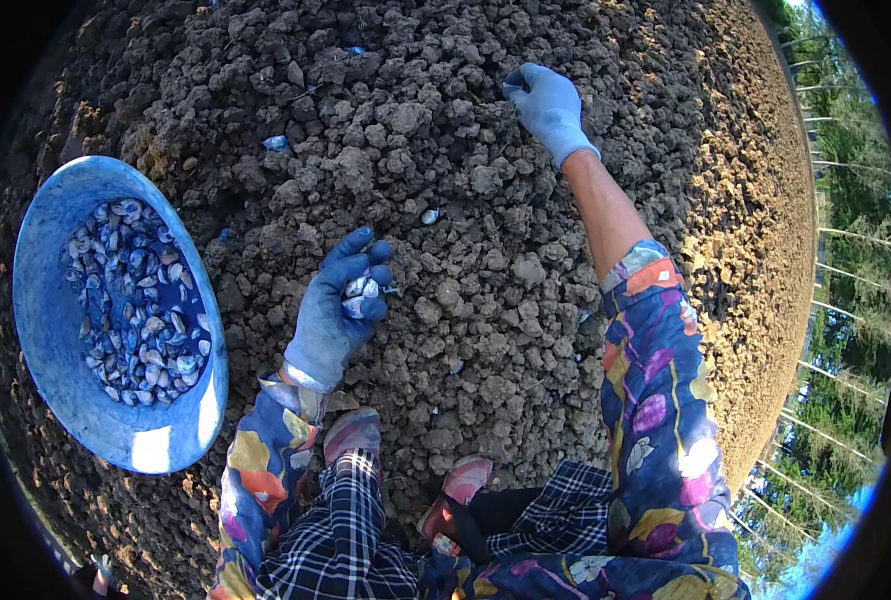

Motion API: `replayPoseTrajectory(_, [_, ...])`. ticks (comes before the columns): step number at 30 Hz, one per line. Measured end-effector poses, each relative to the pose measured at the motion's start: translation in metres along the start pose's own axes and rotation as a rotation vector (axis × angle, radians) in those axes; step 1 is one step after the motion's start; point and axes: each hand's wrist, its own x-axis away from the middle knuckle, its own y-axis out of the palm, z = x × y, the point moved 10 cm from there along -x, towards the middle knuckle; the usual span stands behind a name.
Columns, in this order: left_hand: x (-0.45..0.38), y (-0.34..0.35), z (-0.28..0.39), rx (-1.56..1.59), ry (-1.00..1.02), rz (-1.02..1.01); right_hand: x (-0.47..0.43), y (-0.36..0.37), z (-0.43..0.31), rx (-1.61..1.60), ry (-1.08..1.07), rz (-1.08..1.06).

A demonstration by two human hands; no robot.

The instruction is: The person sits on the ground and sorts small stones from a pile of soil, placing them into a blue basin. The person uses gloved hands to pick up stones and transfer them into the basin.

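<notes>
My left hand, in a blue-coated work glove, is curled around several pale cloves that look like garlic. It hangs above the cloddy soil, palm turned upward. Reaching farther out, my right hand wears the same kind of glove and has its fingers bent down at the soil; whether anything is between the fingertips is hidden. Left of my left hand stands a blue plastic basin with many similar cloves in its bottom, some tinted blue. A single whitish clove rests on the soil between my hands.
Bluish cloves lie scattered on the clods, one farther out. My pink shoes stand on the soil close below my hands. At the lower left another person's gloved hand shows. Trees line the field's right edge.
</notes>
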Motion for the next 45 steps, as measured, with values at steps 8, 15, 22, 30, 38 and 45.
replayPoseTrajectory(8, [-0.032,-0.004,0.108,-0.809,0.653,0.366,-0.048,0.055,0.057,-0.096,-0.004,-0.207])
replayPoseTrajectory(15, [-0.034,-0.007,0.116,-0.760,0.936,0.381,0.057,0.080,0.012,-0.384,-0.014,-0.671])
replayPoseTrajectory(22, [-0.043,-0.003,0.118,-0.713,0.880,0.272,0.009,0.059,0.020,0.141,-0.079,-0.237])
replayPoseTrajectory(30, [-0.045,-0.010,0.123,-0.680,0.839,0.336,-0.003,0.096,-0.014,0.348,-0.243,-0.507])
replayPoseTrajectory(38, [-0.047,-0.005,0.115,-0.552,0.684,0.303,0.000,0.111,-0.011,0.455,-0.261,-0.582])
replayPoseTrajectory(45, [-0.067,0.060,0.024,0.170,0.052,-0.235,0.019,0.088,-0.008,0.481,-0.280,-0.492])
